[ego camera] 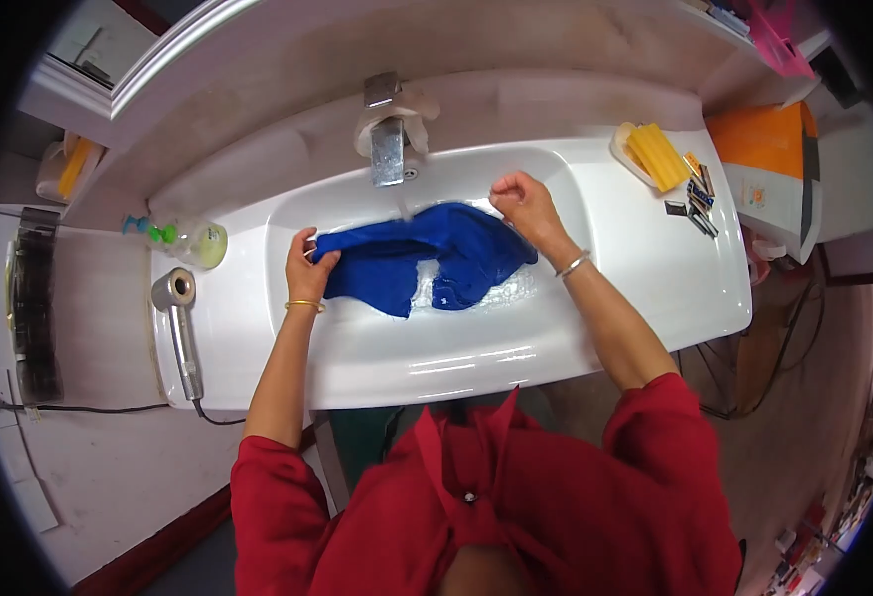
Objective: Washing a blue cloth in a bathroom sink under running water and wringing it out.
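A wet blue cloth (451, 231) lies spread in the white washbasin (362, 339), in shallow water. Its left end is pinched between the thumb and fingers of my left hand (310, 270). My right hand (522, 203) hovers by the cloth's upper right edge with its fingers curled in; no cloth shows between them. Above the cloth's middle, a thin stream of water runs from the chrome faucet (387, 153). A gap near the cloth's lower middle bares the wet basin floor.
On the left ledge are a silver hair dryer (181, 331) with a cord and pump bottles (202, 242). The right ledge holds a yellow soap bar (658, 156) in a dish and several small metal pieces (699, 197). An orange-and-white box (768, 175) stands beyond it.
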A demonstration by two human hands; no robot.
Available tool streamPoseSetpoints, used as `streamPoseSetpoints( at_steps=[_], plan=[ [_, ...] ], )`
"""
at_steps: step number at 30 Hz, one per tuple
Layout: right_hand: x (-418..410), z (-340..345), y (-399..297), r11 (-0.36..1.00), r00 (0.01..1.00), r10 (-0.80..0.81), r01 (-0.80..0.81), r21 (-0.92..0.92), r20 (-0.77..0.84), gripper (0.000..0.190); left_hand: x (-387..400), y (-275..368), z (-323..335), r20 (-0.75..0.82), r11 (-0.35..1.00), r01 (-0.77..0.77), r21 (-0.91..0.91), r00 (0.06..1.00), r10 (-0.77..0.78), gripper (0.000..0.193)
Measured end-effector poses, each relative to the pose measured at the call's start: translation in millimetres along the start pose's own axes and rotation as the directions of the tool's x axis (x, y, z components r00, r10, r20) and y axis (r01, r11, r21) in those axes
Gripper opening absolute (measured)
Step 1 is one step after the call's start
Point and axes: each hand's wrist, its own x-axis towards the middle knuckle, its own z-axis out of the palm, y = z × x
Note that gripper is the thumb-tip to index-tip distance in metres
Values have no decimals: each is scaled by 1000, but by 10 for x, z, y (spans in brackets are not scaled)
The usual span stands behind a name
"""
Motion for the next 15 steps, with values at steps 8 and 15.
streamPoseSetpoints(
  at_steps=[8,15],
  plan=[
    [-324,144,1008,710,938,-234,346,-613,258,54,-21,-150,756,113,760,89,644,971,-209,74],
    [-236,402,802,873,821,-77,330,-359,566,17,-93,-128,1223,529,747,-529,403,800,282,54]
  ],
)
